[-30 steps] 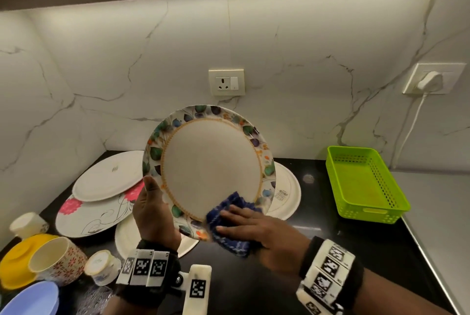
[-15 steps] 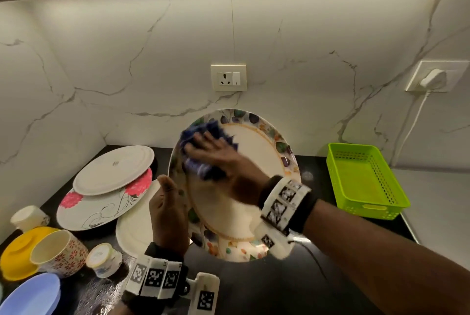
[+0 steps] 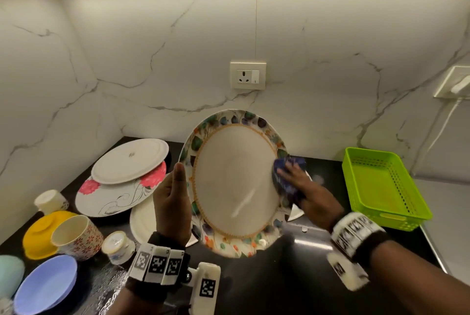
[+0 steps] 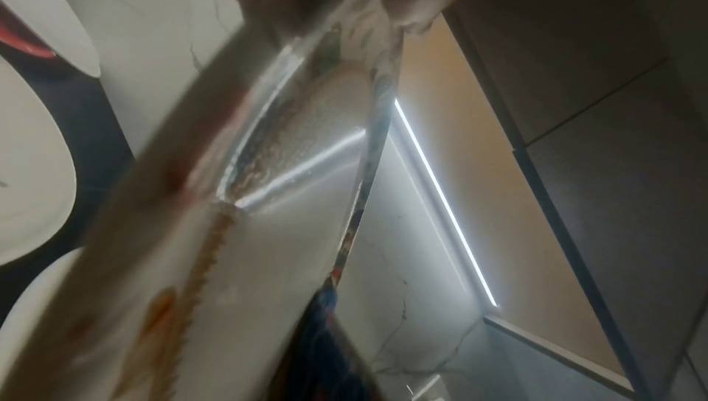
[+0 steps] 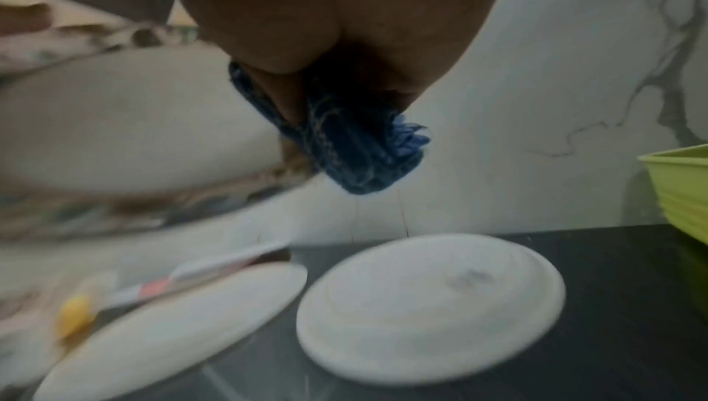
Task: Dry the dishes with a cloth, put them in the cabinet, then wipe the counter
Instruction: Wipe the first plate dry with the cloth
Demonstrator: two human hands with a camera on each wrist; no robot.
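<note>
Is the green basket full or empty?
Empty. The head view shows the bare floor of the green basket, with nothing lying inside.

Plates [image 3: 128,162] left of basket [image 3: 381,187] — counter [image 3: 292,276] beneath.

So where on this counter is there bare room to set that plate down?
Bare black counter lies in front, between the held plate and the green basket. The left side is crowded: stacked plates, cups and bowls.

Black counter [image 3: 318,276] carries stacked plates [image 3: 122,182], bowls [image 3: 45,286], cups [image 3: 76,235], green basket [image 3: 381,187].
</note>
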